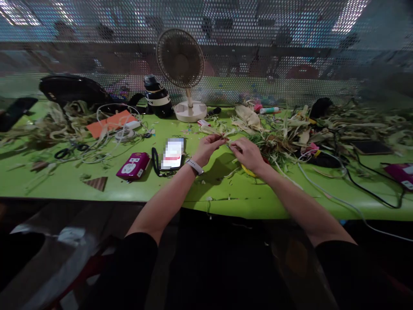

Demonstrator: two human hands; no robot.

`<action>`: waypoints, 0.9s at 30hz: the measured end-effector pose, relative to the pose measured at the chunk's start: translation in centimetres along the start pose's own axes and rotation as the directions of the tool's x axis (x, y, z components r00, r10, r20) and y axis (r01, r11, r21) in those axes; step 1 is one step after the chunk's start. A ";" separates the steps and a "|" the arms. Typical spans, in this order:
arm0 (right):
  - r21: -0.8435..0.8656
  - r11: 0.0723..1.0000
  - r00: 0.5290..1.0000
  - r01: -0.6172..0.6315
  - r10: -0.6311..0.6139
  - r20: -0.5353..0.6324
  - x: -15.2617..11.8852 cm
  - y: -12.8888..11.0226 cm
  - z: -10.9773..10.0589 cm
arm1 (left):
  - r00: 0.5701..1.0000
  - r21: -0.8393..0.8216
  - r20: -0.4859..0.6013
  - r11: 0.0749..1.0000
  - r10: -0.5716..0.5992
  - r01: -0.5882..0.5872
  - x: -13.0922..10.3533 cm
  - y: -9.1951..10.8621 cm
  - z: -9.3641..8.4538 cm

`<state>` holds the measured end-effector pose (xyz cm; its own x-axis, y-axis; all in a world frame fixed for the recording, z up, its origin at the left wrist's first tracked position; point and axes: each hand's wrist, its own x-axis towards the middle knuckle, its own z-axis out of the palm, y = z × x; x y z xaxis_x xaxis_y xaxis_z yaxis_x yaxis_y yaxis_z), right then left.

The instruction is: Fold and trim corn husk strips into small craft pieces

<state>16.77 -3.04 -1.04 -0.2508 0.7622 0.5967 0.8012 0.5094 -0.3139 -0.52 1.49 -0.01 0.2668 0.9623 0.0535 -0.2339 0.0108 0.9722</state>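
My left hand (pixel 208 150), with a light band at its wrist, is closed in a pinch above the green table (pixel 200 189). My right hand (pixel 247 153) is closed opposite it, fingertips almost meeting the left ones. Between them shows a thin, pale plant strip (pixel 227 144), small and partly covered by the fingers. Beneath the right hand lies a yellow curved thing (pixel 248 171), mostly hidden. Beside that hand spreads a heap of dry, husk-like leaves and green stalks (pixel 280 140). A phone with a lit screen (pixel 172 154) lies left of my left hand.
A desk fan (pixel 180 60) and a black bottle (pixel 157 97) stand at the back before a perforated screen (pixel 241 51). Leftward are a purple box (pixel 133 166), black scissors (pixel 71 150), orange paper (pixel 111 123) and white cables. Another cable (pixel 335 202) crosses the right side.
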 end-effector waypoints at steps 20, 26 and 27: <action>0.029 0.999 0.999 0.032 -0.034 0.038 0.0 -0.4 -0.4 | 1.000 0.053 -0.029 0.999 0.002 0.000 -0.1 0.0 -0.2; -0.097 0.993 0.998 0.062 -0.062 0.000 0.3 -0.9 -1.1 | 0.999 0.146 0.004 0.988 0.039 -0.039 -0.1 -0.2 -0.1; -0.105 0.993 0.998 0.053 -0.057 -0.038 0.3 -0.9 -1.1 | 0.998 0.165 0.055 0.985 0.043 -0.051 -0.2 -0.1 0.0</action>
<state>16.55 -3.70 0.28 -0.2753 0.7162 0.6413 0.8397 0.5039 -0.2023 -0.56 1.30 -0.16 0.3079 0.9453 0.1076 -0.0899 -0.0837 0.9924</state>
